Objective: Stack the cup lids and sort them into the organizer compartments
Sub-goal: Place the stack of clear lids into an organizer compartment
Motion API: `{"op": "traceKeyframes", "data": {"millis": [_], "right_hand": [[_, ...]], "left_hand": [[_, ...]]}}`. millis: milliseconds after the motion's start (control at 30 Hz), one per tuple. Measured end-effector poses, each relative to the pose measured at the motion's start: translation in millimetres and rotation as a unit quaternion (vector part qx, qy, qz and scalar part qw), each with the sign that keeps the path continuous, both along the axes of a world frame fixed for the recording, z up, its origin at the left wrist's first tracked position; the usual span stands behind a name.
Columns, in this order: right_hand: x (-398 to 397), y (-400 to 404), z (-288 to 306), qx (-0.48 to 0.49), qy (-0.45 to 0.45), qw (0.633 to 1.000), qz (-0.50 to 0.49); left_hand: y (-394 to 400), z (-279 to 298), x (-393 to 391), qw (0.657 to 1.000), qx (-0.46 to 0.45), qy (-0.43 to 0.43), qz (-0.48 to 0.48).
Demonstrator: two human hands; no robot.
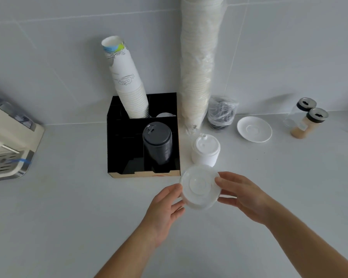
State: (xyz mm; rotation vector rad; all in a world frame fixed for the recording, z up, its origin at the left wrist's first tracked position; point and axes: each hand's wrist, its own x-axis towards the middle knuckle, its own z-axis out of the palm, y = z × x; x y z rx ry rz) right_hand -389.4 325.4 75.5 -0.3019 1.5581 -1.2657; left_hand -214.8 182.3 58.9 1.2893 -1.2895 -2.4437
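Note:
I hold a small stack of white translucent cup lids between both hands, just in front of the black organizer. My left hand grips its left rim and my right hand its right rim. A tall stack of black lids stands in the organizer's front right compartment. A stack of white paper cups leans out of a back compartment. A short stack of white sip lids stands on the counter right of the organizer. The front left compartment looks empty.
A tall sleeve of white cups leans in the wall corner. A bagged bundle of black lids, a white saucer and two spice jars sit to the right. A machine with a drip tray is at left.

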Motion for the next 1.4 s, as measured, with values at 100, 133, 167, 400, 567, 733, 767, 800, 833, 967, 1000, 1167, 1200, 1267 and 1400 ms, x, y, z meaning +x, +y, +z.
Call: {"op": "traceKeyframes", "data": {"millis": [100,133,167,400,567,733,767,800,833,967,1000,1167,1200,1267,1400], "right_hand": [[16.9,-25.8,6.6,0.005,0.007,1.0,0.013],[21.6,-34.1,7.8,0.008,0.007,1.0,0.011],[26.2,-40.4,9.2,0.01,0.007,1.0,0.009],[63.8,-97.8,12.1,0.027,0.019,0.999,0.018],[86.3,-142.3,11.3,0.03,0.043,0.998,0.03],[99.5,-189.0,13.0,0.029,0.063,0.997,0.039],[100.2,-196.7,13.1,0.03,0.068,0.996,0.042],[100.7,-205.7,13.1,0.032,0.074,0.996,0.045],[101.0,-213.2,13.0,0.032,0.078,0.995,0.046],[98.5,-245.8,9.2,0.03,0.092,0.995,0.039],[97.8,-254.1,8.2,0.033,0.1,0.994,0.038],[91.3,-292.5,6.5,0.06,0.124,0.987,0.087],[89.5,-298.8,6.7,0.07,0.128,0.984,0.105],[86.4,-310.3,6.4,0.09,0.142,0.978,0.127],[80.0,-326.5,4.2,0.118,0.148,0.974,0.123]], "left_hand": [[-21.2,1.7,21.0,1.0,-0.003,0.004,0.011],[-28.1,2.1,27.3,1.0,-0.005,0.003,0.011],[-33.5,2.5,32.1,1.0,-0.008,-0.001,0.011],[-83.7,0.6,72.7,1.0,-0.018,-0.003,0.018],[-113.5,-2.7,95.3,1.0,-0.013,0.0,0.015],[-141.0,-0.1,107.9,0.999,-0.016,0.001,0.036],[-145.4,1.2,108.0,0.999,-0.014,0.001,0.044],[-151.2,2.0,108.0,0.999,-0.008,0.003,0.052],[-155.6,2.7,107.2,0.998,-0.001,0.007,0.06],[-169.5,4.2,99.8,0.996,0.022,0.035,0.078],[-173.0,3.0,97.0,0.995,0.03,0.035,0.083],[-190.7,-7.7,81.4,0.988,0.083,0.035,0.127],[-192.1,-10.5,77.8,0.985,0.094,0.038,0.137],[-193.1,-13.9,70.3,0.98,0.115,0.045,0.154],[-192.2,-15.0,58.3,0.973,0.133,0.052,0.183]]}}
